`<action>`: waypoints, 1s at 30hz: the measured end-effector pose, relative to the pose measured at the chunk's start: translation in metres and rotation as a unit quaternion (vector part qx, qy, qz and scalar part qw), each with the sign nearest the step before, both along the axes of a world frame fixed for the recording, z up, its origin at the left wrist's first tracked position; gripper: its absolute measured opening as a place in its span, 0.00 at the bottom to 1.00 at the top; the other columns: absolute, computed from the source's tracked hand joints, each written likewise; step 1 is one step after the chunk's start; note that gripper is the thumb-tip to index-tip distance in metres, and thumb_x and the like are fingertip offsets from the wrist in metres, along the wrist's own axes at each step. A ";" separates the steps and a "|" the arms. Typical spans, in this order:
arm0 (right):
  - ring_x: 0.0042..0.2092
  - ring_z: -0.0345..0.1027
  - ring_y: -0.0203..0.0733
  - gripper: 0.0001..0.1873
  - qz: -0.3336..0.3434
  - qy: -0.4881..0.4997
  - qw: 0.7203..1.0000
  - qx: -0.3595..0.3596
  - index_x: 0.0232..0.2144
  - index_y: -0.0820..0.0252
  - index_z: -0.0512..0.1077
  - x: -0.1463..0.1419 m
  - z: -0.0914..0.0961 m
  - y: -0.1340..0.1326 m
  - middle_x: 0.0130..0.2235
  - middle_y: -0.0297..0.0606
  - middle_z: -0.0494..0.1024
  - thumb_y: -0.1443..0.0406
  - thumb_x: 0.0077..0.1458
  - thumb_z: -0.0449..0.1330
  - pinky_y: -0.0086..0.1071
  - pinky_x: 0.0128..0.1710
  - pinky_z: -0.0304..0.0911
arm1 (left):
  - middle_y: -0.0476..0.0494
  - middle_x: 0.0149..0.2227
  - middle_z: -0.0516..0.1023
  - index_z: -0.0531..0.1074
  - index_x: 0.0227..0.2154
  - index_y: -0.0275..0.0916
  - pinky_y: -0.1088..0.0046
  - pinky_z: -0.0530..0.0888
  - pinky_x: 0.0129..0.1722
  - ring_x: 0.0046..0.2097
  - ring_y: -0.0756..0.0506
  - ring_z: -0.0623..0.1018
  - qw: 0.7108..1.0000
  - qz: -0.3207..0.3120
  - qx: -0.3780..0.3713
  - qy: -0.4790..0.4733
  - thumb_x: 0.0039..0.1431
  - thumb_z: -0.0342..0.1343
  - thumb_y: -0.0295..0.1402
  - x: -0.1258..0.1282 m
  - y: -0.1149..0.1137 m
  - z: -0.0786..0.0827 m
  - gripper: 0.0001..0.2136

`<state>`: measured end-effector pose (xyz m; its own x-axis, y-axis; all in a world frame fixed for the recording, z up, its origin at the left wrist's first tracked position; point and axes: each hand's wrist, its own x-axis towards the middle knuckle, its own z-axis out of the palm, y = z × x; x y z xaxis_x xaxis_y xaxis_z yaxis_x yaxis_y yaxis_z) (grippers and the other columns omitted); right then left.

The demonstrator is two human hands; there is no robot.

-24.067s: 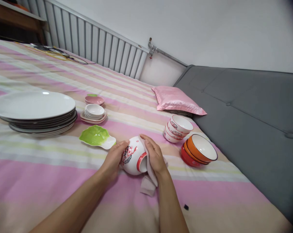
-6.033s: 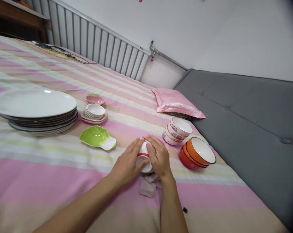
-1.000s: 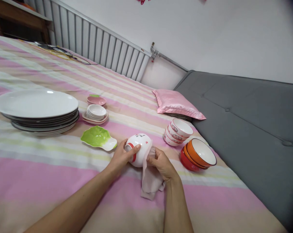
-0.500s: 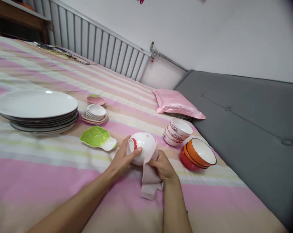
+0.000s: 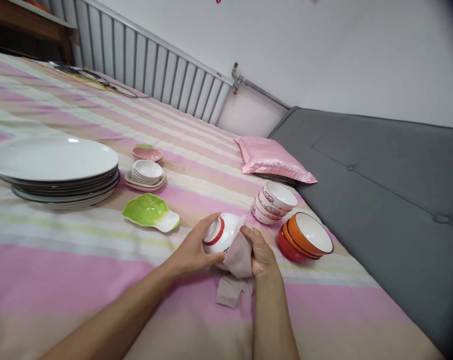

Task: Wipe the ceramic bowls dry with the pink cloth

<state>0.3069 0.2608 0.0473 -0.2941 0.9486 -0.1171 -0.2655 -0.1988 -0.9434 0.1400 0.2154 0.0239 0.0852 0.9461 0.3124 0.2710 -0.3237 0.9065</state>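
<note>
A white bowl (image 5: 223, 235) with a red foot ring and red pattern is held bottom-up over the striped bedspread. My left hand (image 5: 192, 251) grips its left side, fingers curled around the base. My right hand (image 5: 259, 252) presses a beige cloth (image 5: 237, 265) against the bowl's right side, fingers closed on the cloth. The cloth's loose end hangs down onto the bed.
Stacked white-and-red bowls (image 5: 274, 202) and stacked orange-red bowls (image 5: 306, 236) lie to the right. A green leaf dish (image 5: 150, 212), small saucers (image 5: 146, 174), a pink dish (image 5: 147, 153) and a plate stack (image 5: 54, 170) sit to the left. Behind are a pink pillow (image 5: 273, 160) and a grey headboard (image 5: 384, 175).
The bowl has turned in my hands so its red foot ring faces me more. My right hand has slid the cloth up over the bowl's right side.
</note>
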 end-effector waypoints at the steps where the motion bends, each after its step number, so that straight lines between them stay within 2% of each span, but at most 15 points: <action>1: 0.33 0.76 0.48 0.19 0.008 0.011 1.000 -0.015 0.34 0.60 0.74 -0.001 0.001 -0.001 0.31 0.40 0.81 0.57 0.39 0.69 0.39 0.35 0.70 | 0.35 0.64 0.57 0.53 0.63 0.39 0.55 0.58 0.62 0.64 0.35 0.59 1.000 0.006 -0.003 0.005 0.45 0.63 0.36 0.000 0.000 0.000 0.41; 3: 0.31 0.75 0.46 0.20 0.024 0.024 0.999 -0.034 0.35 0.61 0.74 -0.002 0.002 -0.004 0.31 0.39 0.81 0.58 0.38 0.71 0.37 0.34 0.70 | 0.34 0.65 0.55 0.53 0.63 0.37 0.55 0.57 0.62 0.65 0.35 0.57 1.000 0.021 -0.011 0.009 0.46 0.62 0.38 0.001 0.001 -0.001 0.41; 9: 0.31 0.74 0.42 0.21 0.071 -0.015 0.997 0.004 0.36 0.64 0.75 -0.011 0.001 -0.009 0.32 0.40 0.81 0.58 0.39 0.70 0.33 0.34 0.68 | 0.32 0.66 0.52 0.46 0.65 0.36 0.58 0.55 0.63 0.66 0.37 0.55 0.995 0.072 -0.048 -0.044 0.53 0.56 0.45 0.000 0.006 -0.011 0.40; 12: 0.33 0.74 0.41 0.22 0.092 -0.050 0.994 0.020 0.38 0.64 0.76 -0.013 -0.001 -0.010 0.34 0.40 0.81 0.56 0.42 0.69 0.33 0.36 0.68 | 0.32 0.67 0.50 0.45 0.65 0.33 0.60 0.54 0.64 0.66 0.38 0.53 0.994 0.090 -0.047 -0.038 0.57 0.53 0.46 -0.001 0.009 -0.013 0.39; 17: 0.39 0.74 0.43 0.22 0.192 -0.120 0.973 0.055 0.40 0.61 0.76 -0.009 -0.005 -0.009 0.36 0.37 0.81 0.57 0.42 0.69 0.36 0.43 0.67 | 0.32 0.65 0.56 0.47 0.64 0.33 0.60 0.56 0.63 0.65 0.37 0.57 0.992 0.108 -0.059 -0.038 0.58 0.50 0.50 -0.001 0.008 -0.009 0.37; 20: 0.43 0.73 0.44 0.22 0.228 -0.134 0.961 0.078 0.42 0.58 0.76 -0.009 -0.008 -0.009 0.40 0.37 0.80 0.58 0.43 0.68 0.39 0.48 0.65 | 0.32 0.64 0.57 0.47 0.64 0.32 0.61 0.56 0.63 0.65 0.38 0.57 0.992 0.112 -0.056 -0.033 0.59 0.49 0.50 -0.001 0.009 -0.009 0.37; 25: 0.43 0.73 0.43 0.22 0.210 -0.091 0.970 0.076 0.41 0.58 0.77 -0.007 -0.011 -0.006 0.40 0.37 0.80 0.60 0.41 0.70 0.37 0.50 0.64 | 0.35 0.66 0.53 0.47 0.64 0.34 0.63 0.54 0.64 0.66 0.40 0.54 0.992 0.111 -0.055 -0.035 0.59 0.49 0.50 -0.002 0.009 -0.011 0.37; 30: 0.39 0.75 0.46 0.19 0.146 -0.022 0.988 0.050 0.38 0.60 0.77 0.000 -0.011 -0.004 0.36 0.39 0.81 0.60 0.41 0.70 0.38 0.42 0.69 | 0.33 0.64 0.57 0.49 0.64 0.33 0.58 0.61 0.61 0.63 0.35 0.62 0.994 0.069 -0.065 -0.049 0.54 0.55 0.49 -0.003 0.006 -0.008 0.40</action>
<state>0.3067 0.2572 0.0366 -0.5531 0.8318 -0.0463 -0.1686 -0.1662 -0.9716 0.1375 0.2214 0.0163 -0.0736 0.9796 0.1869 0.2131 -0.1676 0.9625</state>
